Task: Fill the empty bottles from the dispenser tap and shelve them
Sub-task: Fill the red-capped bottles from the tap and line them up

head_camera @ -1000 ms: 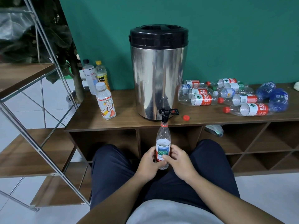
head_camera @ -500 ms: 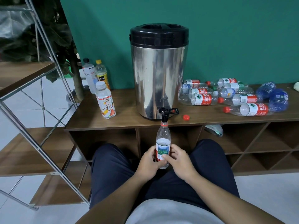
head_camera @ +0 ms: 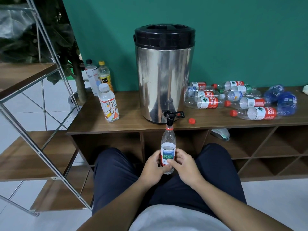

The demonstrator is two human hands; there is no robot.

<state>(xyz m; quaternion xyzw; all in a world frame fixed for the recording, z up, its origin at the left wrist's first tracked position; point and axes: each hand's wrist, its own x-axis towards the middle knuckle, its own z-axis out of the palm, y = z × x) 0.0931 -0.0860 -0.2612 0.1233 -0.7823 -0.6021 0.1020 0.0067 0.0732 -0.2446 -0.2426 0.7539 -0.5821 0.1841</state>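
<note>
Both hands hold bottle upright under tap

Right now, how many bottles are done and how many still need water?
Three capped bottles stand left of the dispenser, but I can't tell if they're filled. One bottle sits under the tap, held by the left hand and right hand, its red cap off. The pile of empty bottles lying on the right remains.

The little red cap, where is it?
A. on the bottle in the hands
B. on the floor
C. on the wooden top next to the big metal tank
C: the red cap lies loose on the wooden top, just right of the metal tank.
</note>
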